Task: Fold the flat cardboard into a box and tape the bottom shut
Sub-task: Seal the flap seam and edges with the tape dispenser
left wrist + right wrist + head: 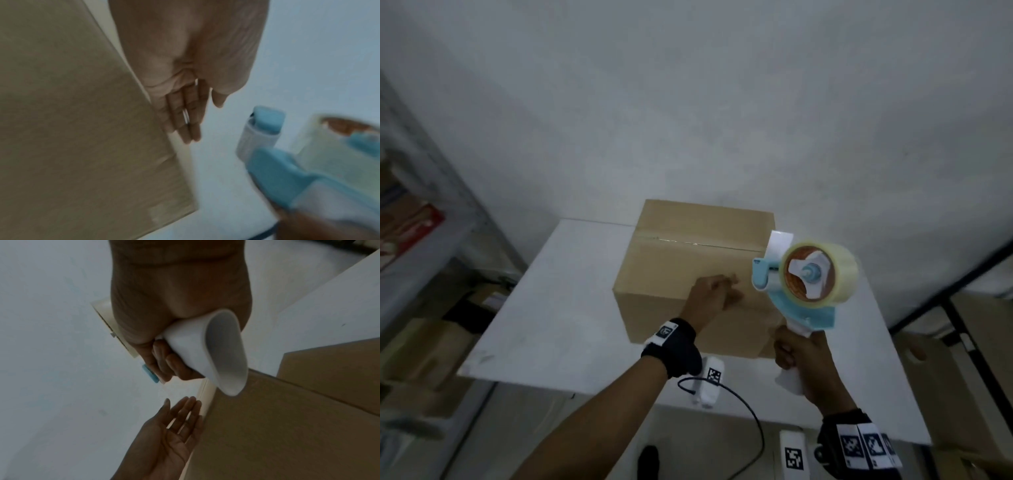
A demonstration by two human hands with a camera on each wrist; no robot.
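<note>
A brown cardboard box [688,260] stands folded on the white table [558,291], with a strip of clear tape along the seam on its upper face. My left hand [714,294] is over the box's near right part. The wrist views show its fingers [185,113] straight beside a box edge [205,402], holding nothing. My right hand [801,359] grips the white handle [205,353] of a blue and white tape dispenser [804,274]. It holds the dispenser up just right of the box, and the clear tape roll [822,270] faces me.
A metal shelf [431,205] with cartons stands at the left. More cardboard boxes [979,342] lie low at the right. A black cable [739,404] and a white tagged block [710,380] hang at the table's near edge.
</note>
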